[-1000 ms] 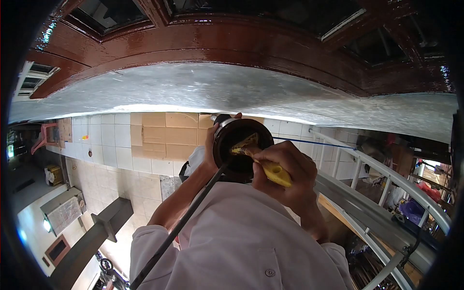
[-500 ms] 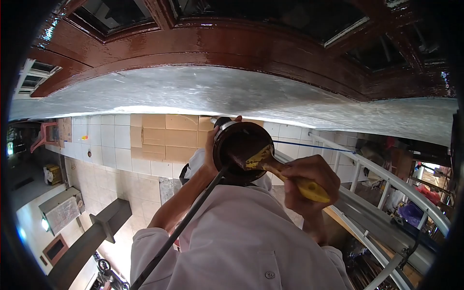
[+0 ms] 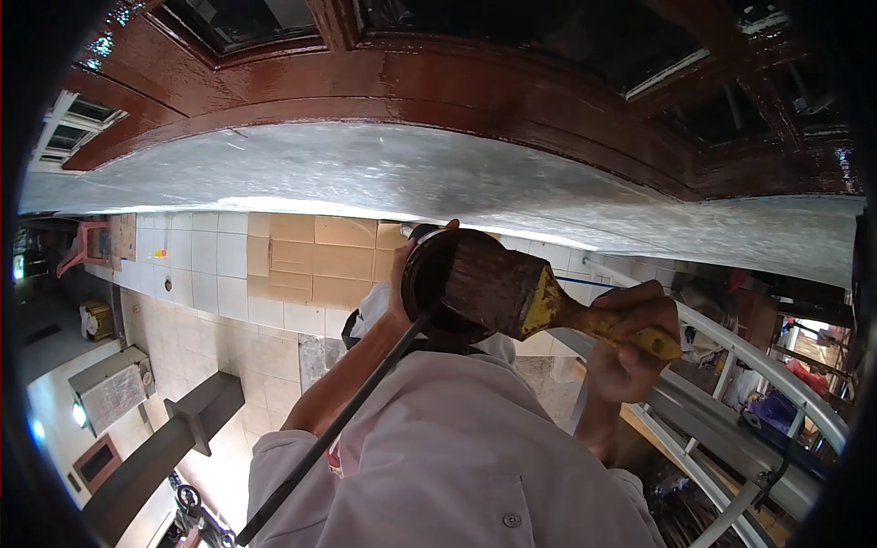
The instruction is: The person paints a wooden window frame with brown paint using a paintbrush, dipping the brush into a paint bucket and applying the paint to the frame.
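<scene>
Left hand [image 3: 398, 285] mostly hidden behind the can [image 3: 413, 290]; only its near edge and a fingertip past the far rim show. Brush [image 3: 498, 285] blocks much of the can's mouth; inside too dark to read a fill level. Right hand [image 3: 635, 342] covers part of the brush handle. Can't tell if the black rod [image 3: 338, 429] touches the can. Top edge crops the window frame [image 3: 411, 78]. Bottom edge crops the shirt [image 3: 429, 457]. Orange item [image 3: 161, 253] on the tiles: too small to ID.

Right hand [image 3: 623, 367] gripping paintbrush [image 3: 501, 290], left hand [image 3: 398, 294] holding can [image 3: 426, 279]
</scene>
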`<state>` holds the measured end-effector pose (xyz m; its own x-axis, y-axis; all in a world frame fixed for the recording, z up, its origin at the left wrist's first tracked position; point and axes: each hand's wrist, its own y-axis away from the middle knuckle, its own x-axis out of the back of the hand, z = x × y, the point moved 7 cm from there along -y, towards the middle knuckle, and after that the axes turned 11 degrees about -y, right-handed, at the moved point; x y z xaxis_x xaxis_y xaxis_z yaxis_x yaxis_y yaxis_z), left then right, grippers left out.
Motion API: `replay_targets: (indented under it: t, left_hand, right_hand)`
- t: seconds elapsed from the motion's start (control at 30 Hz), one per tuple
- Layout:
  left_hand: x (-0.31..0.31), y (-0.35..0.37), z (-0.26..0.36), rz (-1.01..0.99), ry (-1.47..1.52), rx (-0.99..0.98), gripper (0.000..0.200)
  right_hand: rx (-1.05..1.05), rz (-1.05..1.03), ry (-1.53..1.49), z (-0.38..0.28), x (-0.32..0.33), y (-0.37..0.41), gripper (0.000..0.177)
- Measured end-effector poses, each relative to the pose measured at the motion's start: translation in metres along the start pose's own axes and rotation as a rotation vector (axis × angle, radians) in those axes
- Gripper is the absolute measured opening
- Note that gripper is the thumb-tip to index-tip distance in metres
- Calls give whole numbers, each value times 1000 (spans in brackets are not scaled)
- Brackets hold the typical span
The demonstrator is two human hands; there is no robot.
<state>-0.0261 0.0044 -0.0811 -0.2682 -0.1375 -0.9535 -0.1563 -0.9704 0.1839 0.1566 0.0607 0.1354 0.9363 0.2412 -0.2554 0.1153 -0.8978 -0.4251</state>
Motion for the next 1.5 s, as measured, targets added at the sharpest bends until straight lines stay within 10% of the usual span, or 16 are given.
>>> replay_targets:
  t: [1.5]
  left_hand:
    - [-2,9,17,148,-156,-136,52]
  right_hand:
    - [-211,-213,-319,18,2,-10,7]
